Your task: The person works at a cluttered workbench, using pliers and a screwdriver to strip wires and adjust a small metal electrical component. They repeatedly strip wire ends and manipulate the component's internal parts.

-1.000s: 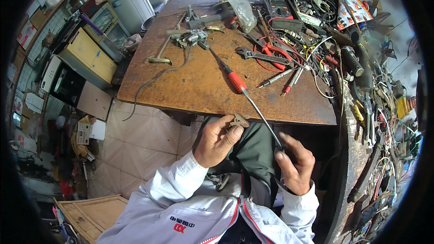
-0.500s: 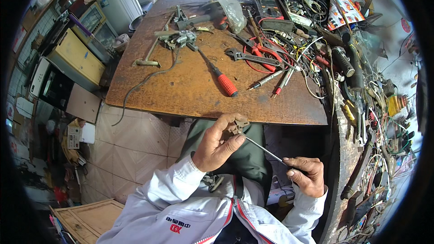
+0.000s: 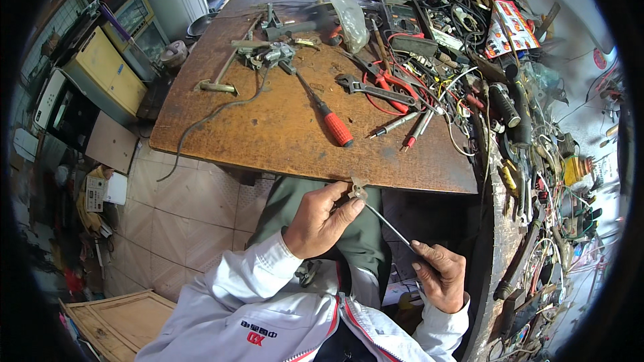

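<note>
Between thumb and fingers, my left hand pinches a small brownish metal part just off the table's front edge. My right hand grips a screwdriver by its handle, which the fingers mostly hide. Its thin steel shaft slants up and left, and the tip meets the metal part at my left fingertips. On the wooden table lies a red-handled screwdriver, beside a metal assembly with a dark cord.
An adjustable wrench, red-handled pliers and two test probes lie on the table's right half. A clear plastic bag sits farther back. Cables and tools crowd the right-hand bench. A wooden panel stands at lower left.
My right hand has shifted slightly left and down with the screwdriver. The metal part has turned a little in my left fingers. The whole view has shifted slightly.
</note>
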Tool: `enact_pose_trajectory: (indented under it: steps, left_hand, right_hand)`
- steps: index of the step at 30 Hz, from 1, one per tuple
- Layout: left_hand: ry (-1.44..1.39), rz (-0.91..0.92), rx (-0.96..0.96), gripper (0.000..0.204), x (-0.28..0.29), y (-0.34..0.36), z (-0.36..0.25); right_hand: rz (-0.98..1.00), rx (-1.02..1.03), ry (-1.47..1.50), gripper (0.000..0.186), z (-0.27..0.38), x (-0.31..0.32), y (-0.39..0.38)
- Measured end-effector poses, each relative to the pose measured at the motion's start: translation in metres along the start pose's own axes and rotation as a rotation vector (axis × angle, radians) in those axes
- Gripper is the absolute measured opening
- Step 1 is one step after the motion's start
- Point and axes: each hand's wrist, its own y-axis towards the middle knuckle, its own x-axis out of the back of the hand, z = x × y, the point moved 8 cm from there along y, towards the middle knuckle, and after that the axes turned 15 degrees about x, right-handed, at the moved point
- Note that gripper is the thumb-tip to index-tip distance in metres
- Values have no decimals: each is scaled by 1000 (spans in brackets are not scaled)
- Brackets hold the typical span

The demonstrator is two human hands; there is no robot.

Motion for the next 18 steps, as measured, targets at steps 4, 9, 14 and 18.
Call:
enact_pose_trajectory:
  steps: [4, 9, 14, 18]
  left_hand:
    - [42, -25, 22, 30, 0, -1, -5]
    - [60, -19, 56, 31, 0, 0, -5]
    - [55, -6, 33, 31, 1, 0, -9]
    - [60, -2, 28, 30, 1, 1, -6]
  right_hand:
    - [26, -12, -112, 43, 6, -2, -6]
    - [26, 2, -130, 42, 7, -5, -8]
    - [-2, 32, 19, 40, -10, -5, -9]
    - [-3, 17, 32, 41, -13, -7, -10]
